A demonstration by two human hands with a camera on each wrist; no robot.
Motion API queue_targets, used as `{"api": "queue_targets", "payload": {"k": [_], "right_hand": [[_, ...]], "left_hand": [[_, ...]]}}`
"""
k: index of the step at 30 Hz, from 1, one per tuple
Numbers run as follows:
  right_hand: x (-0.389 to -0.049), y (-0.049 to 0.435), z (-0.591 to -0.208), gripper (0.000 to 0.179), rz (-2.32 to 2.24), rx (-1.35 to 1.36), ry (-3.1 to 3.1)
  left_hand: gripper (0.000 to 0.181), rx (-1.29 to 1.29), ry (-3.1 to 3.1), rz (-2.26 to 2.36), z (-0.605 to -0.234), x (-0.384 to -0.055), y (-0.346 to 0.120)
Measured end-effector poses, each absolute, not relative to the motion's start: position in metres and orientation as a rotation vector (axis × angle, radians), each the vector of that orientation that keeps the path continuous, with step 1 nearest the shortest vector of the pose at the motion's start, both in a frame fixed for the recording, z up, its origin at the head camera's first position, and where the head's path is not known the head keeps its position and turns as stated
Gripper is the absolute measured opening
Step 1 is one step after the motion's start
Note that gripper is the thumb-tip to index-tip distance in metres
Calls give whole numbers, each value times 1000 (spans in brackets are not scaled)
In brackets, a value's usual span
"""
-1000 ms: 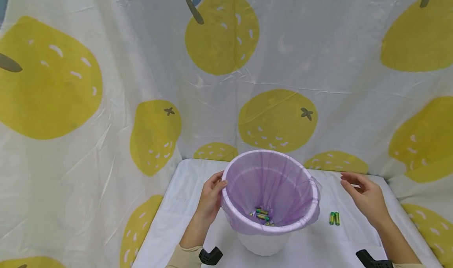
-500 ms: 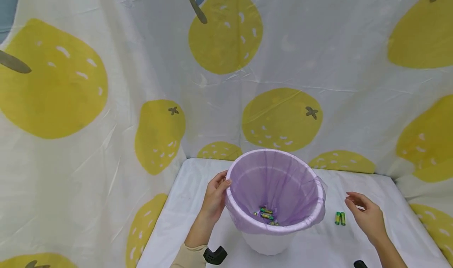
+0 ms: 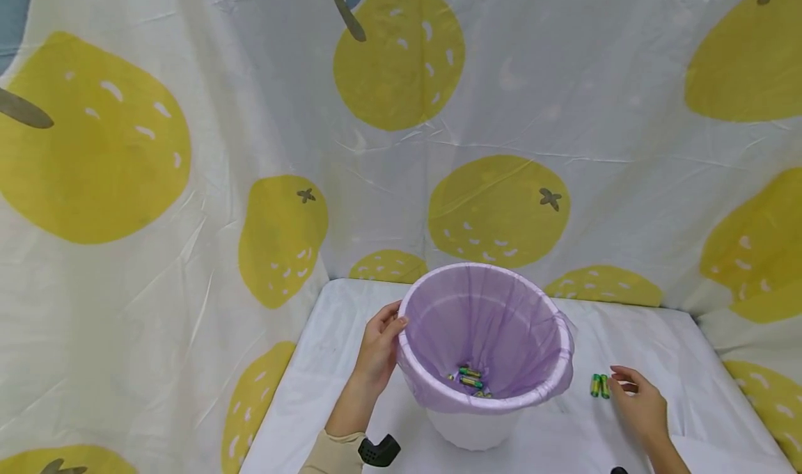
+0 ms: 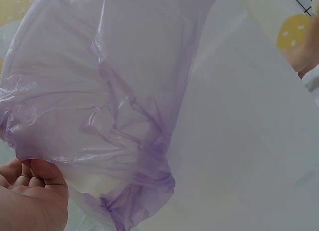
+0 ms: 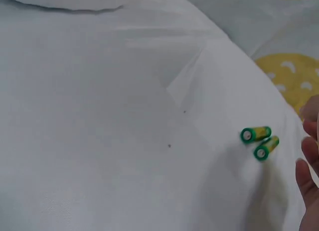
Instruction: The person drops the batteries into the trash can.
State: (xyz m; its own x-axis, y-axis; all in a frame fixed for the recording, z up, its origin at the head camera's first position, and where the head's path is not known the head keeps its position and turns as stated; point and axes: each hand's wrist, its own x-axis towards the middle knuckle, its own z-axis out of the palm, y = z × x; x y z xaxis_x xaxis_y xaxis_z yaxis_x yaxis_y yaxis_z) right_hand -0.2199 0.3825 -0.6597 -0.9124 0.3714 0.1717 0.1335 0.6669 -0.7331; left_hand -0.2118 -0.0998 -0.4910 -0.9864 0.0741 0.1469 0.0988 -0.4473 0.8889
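Observation:
A white bin, lined with a thin purple bag, stands on the white-covered table. My left hand grips its left rim, thumb over the bag's edge; the left wrist view shows those curled fingers beside the bag. Several green and yellow batteries lie at the bottom of the bag. Right of the bin, two more batteries lie side by side on the cloth. My right hand is just right of them, fingers loosely bent; a gap shows between its fingers and the batteries in the right wrist view.
White cloth covers the table around the bin. A curtain printed with yellow fruit hangs behind and along both sides. A black wrist device sits on my left forearm.
My right hand has come down and toward me, and now lies beside the two batteries on the table. My left hand keeps its grip on the bin's rim.

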Motion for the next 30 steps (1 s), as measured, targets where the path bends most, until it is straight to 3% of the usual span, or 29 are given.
{"api": "queue_targets", "payload": {"k": [10,20,30], "right_hand": [[-218,379,-697,45,1018,-544,-2647],[-222,385,-702,29,933,-549,-2580],[-221,386,-698,32,1078,-716,-2577]], "left_hand": [[44,-259,-1643,-2644,-493,-212,-99],[42,-251,-1644,-2634,-491,-216,-97],[43,-240,-1633,-2650,-491,-214,-98]]}}
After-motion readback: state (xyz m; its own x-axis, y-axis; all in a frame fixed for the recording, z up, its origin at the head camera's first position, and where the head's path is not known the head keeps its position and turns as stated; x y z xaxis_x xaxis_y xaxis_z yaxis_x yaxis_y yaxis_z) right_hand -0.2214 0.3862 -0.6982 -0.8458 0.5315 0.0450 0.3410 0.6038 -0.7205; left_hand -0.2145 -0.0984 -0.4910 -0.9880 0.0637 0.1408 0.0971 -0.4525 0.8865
